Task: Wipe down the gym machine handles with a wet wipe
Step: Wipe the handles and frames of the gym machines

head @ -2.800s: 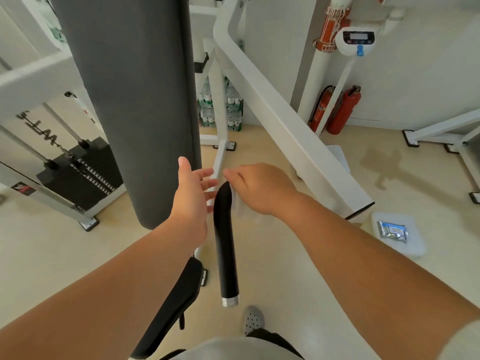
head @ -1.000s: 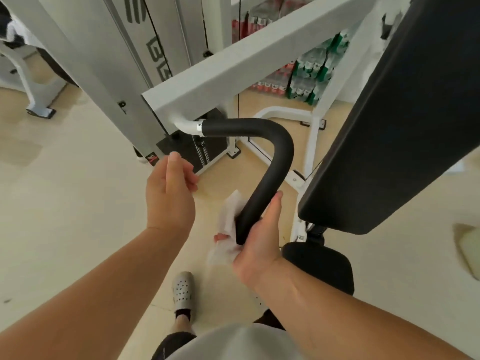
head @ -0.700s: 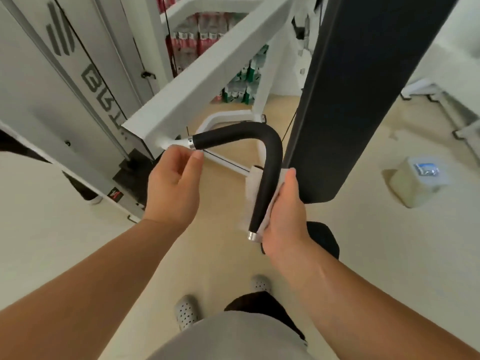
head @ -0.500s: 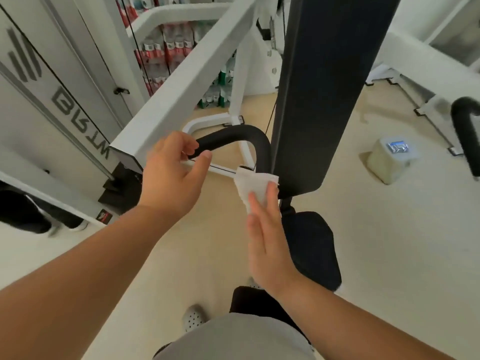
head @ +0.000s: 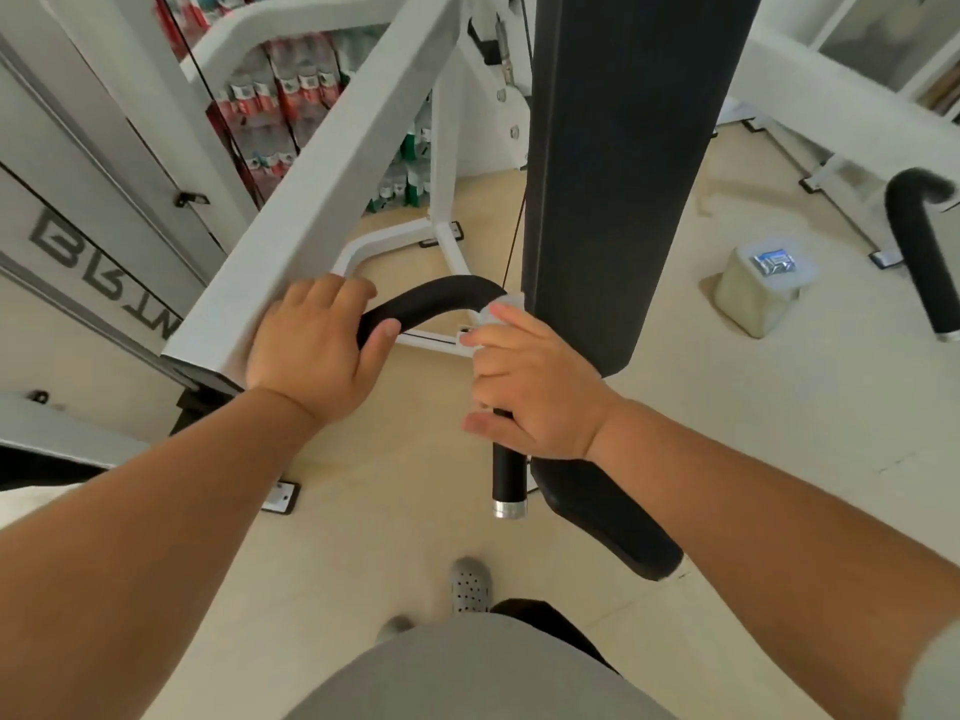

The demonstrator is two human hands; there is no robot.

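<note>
A black bent handle (head: 431, 304) juts from the white arm (head: 332, 163) of the gym machine, curves, and drops to a silver end cap (head: 509, 509). My left hand (head: 311, 350) grips the handle's upper stretch where it meets the white arm. My right hand (head: 530, 387) is wrapped around the handle's downward part, just below the bend. A white wet wipe (head: 496, 311) pokes out above my right fingers, pressed against the handle. Most of the wipe is hidden inside that fist.
A tall black back pad (head: 618, 148) stands right behind the handle, with the black seat (head: 608, 522) below it. A second black handle (head: 919, 252) hangs at the far right. A white tub with a wipe packet (head: 763, 293) sits on the floor. Bottled-water packs (head: 291, 96) are stacked behind.
My right hand went from pressing the wipe flat against the handle to closing around it, wipe inside. My left hand slid onto the handle's upper part. The view tilted down slightly.
</note>
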